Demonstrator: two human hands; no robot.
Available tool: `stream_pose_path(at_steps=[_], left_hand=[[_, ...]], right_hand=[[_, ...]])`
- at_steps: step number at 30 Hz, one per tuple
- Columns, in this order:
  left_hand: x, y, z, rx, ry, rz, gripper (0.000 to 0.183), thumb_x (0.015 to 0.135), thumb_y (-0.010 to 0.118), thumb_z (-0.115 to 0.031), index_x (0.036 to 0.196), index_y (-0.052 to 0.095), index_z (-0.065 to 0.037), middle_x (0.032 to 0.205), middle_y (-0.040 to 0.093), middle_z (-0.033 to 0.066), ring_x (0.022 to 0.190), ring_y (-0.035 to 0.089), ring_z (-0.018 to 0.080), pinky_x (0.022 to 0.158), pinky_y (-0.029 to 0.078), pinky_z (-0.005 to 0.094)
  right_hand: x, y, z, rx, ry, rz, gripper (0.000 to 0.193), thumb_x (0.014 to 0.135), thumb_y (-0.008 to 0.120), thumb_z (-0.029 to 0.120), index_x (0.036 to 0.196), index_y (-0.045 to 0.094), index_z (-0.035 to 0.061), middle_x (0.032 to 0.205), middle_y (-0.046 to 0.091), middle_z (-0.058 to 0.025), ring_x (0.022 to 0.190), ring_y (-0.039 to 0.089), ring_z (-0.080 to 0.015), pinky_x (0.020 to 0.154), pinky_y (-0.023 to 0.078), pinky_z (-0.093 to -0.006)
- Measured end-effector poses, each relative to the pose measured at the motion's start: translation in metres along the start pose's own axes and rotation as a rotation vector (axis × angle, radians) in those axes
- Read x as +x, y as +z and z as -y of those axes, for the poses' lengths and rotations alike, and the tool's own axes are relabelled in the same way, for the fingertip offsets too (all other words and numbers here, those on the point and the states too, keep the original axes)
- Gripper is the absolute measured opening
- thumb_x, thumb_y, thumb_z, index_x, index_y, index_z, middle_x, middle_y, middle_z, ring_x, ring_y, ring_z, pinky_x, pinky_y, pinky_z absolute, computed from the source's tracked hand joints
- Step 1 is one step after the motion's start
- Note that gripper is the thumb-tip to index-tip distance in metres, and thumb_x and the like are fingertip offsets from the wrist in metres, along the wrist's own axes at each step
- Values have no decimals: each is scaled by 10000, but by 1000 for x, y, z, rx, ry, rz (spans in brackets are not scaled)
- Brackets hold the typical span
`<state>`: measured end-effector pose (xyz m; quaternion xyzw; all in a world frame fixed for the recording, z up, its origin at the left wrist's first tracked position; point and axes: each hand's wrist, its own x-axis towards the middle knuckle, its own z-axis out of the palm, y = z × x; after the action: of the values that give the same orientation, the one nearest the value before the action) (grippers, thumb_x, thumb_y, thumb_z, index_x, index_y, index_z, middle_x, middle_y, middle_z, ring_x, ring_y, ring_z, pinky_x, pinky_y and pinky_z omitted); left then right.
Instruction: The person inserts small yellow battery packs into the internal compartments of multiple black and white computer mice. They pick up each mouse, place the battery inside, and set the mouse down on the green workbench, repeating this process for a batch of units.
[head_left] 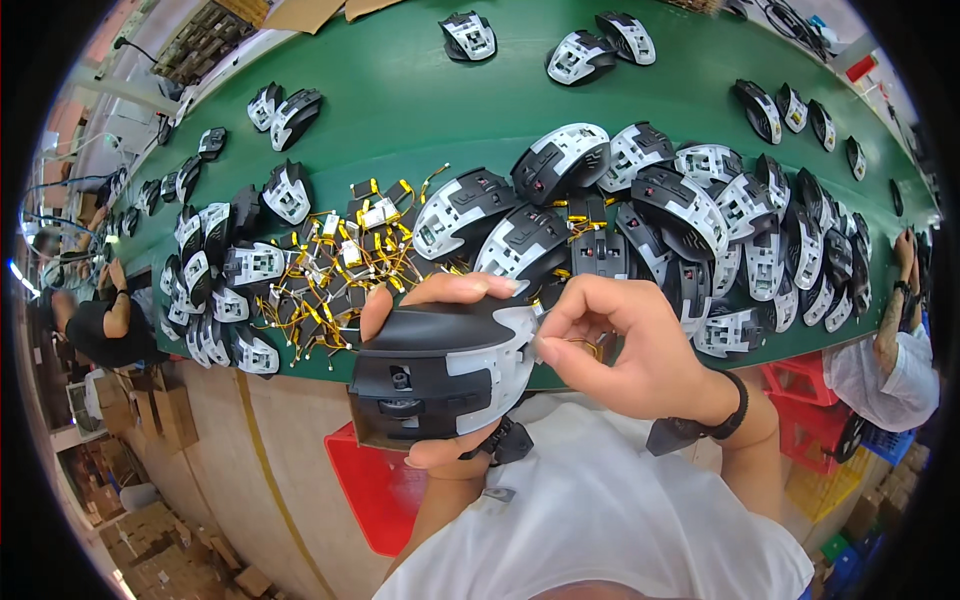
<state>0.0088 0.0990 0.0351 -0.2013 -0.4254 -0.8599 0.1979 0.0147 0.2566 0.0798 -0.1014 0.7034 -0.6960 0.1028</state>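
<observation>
Holding the black and white mouse (440,362) in the air, the left grip (455,289) is grasping it around the body: the fingers are curling over the far side and the thumb is supporting the near side. The mouse is hanging above the near edge of the table (380,90), around its middle. The right grip (630,345) is pinching with thumb and forefinger at the white right end of the mouse; what is lying between the tips, one cannot tell. A thin wire (590,347) seems to be showing just below these fingers.

For good work, the left grip should probably be keeping the mouse quiet, without pressing hard on the white frame. The right grip should be using small, soft movements and should not be pulling strongly, because a wire of this kind would likely be weak at its joint. Toward the left edge, the heap of yellow-wired batteries (350,252) is lying near, and toward the right edge many mouse shells (680,215) are crowding; working apart from both should be avoiding a caught wire or a scratch.
</observation>
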Motion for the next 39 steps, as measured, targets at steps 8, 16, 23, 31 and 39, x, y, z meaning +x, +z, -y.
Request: stream_pose_path(at_steps=[8, 16, 23, 31, 39], left_hand=[[6, 4, 19, -2, 17, 41, 1141, 737, 476, -856, 1464, 245, -7, 1095, 550, 245, 861, 594, 364, 752, 514, 446], [9, 11, 17, 98, -60, 8, 1158, 742, 346, -900, 1427, 288, 33, 1054, 585, 242, 816, 604, 322, 729, 514, 415], [8, 14, 16, 164, -37, -18, 1110, 768, 390, -860, 1421, 297, 33, 1054, 591, 223, 824, 605, 321, 746, 508, 412], [4, 12, 30, -22, -119, -76, 1058, 779, 414, -837, 1432, 297, -13, 1071, 575, 193, 856, 600, 325, 774, 507, 434], [9, -2, 25, -229, -157, 8, 1090, 752, 481, -840, 1450, 260, -33, 1086, 557, 243, 887, 623, 359, 761, 544, 466]], right_hand=[[9, -7, -2, 67, 224, 33, 114, 797, 661, 67, 750, 601, -17, 627, 612, -29, 550, 560, -62, 521, 458, -233], [16, -12, -1, 40, 417, 148, 107, 812, 658, 42, 756, 572, 9, 719, 603, 20, 613, 495, 1, 536, 385, -173], [22, -8, -8, 157, 438, 90, 199, 713, 675, 140, 742, 627, -51, 648, 622, -54, 568, 559, -95, 512, 443, -257], [6, -2, -24, 361, 356, -87, 133, 845, 674, 85, 843, 615, -34, 716, 623, -23, 610, 554, -27, 526, 433, -188], [-7, 2, -20, 454, 369, 5, 283, 902, 698, 171, 1038, 580, -47, 837, 648, -38, 699, 575, -39, 596, 467, -204]])
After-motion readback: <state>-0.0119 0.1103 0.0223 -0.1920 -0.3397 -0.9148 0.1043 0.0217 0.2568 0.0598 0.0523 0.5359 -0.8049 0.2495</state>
